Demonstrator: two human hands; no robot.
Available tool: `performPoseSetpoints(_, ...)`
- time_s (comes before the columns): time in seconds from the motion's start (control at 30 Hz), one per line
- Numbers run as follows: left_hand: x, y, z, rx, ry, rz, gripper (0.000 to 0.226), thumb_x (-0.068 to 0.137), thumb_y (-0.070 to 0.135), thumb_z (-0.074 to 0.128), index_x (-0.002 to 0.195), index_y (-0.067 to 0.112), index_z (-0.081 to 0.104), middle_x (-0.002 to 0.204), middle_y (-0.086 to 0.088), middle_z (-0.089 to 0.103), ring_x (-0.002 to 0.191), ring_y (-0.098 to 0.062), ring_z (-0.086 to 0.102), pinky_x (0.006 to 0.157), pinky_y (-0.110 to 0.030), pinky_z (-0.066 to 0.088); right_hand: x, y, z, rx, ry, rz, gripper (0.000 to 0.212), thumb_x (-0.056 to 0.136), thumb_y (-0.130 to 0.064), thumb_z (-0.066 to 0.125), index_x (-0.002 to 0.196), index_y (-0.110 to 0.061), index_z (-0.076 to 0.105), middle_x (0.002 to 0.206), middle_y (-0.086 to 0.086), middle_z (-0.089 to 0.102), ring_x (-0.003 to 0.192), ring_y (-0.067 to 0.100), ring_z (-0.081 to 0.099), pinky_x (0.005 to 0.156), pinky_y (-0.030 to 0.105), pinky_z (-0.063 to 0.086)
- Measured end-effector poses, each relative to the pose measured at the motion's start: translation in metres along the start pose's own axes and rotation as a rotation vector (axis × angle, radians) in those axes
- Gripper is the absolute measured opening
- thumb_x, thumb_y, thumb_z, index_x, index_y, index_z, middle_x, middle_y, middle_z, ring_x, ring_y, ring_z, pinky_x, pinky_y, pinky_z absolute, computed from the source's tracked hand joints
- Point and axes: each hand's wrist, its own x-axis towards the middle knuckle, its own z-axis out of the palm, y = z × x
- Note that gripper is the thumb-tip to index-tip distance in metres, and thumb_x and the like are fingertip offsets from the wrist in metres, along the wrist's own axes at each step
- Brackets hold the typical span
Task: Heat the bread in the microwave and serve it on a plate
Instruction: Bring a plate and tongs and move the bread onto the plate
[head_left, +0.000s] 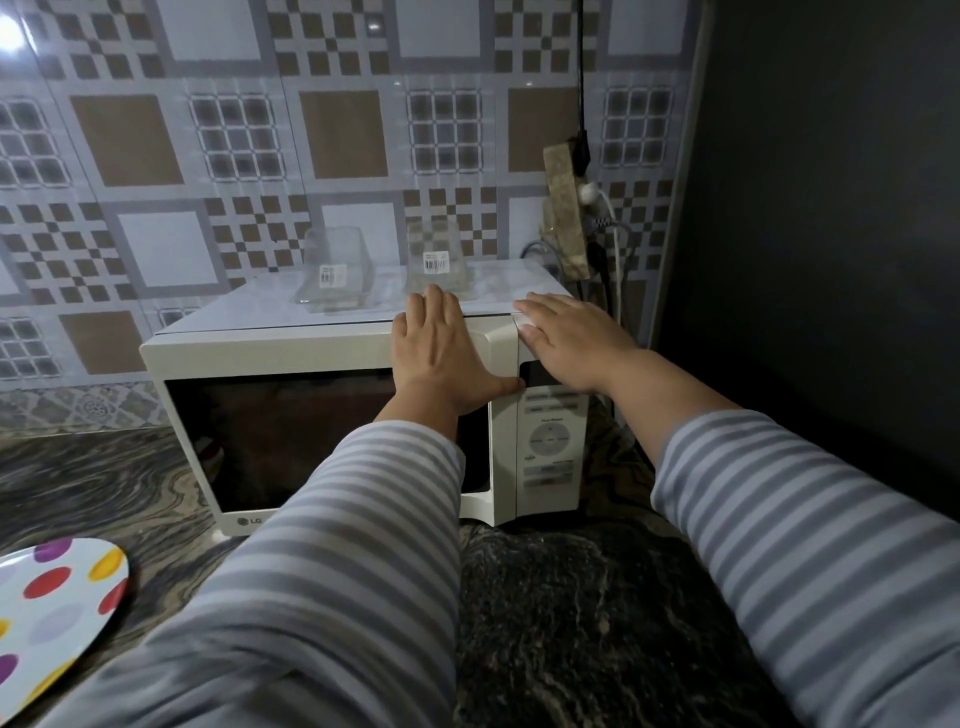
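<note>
We pressed our left hand flat on the microwave door's upper right corner and our right hand flat atop its control side, each grip apart, clamping nothing. The bread was unseen; the hard, slick plate sat at the surface's left edge.

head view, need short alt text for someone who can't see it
Both hands lie flat on the top front of a white microwave oven with its door closed: left hand on the door's upper corner, right hand above the control panel. A polka-dot plate sits on the dark marbled counter.
</note>
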Motion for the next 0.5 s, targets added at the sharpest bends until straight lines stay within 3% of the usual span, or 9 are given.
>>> performPoseSetpoints(0.5,-0.022,-0.004,-0.007,-0.060,0.054,0.024,0.122,0.050,0.091,0.051,0.135,0.007,0.033,0.141,-0.010,0.032,0.128,-0.032,0.029,0.109,-0.041,0.027,-0.001,-0.002,-0.006,0.003,-0.027,0.008,0.050,0.103,-0.037,0.023,0.151,-0.019,0.024,0.160,0.000,0.019,0.146,0.017,0.015,0.119,0.036,0.013)
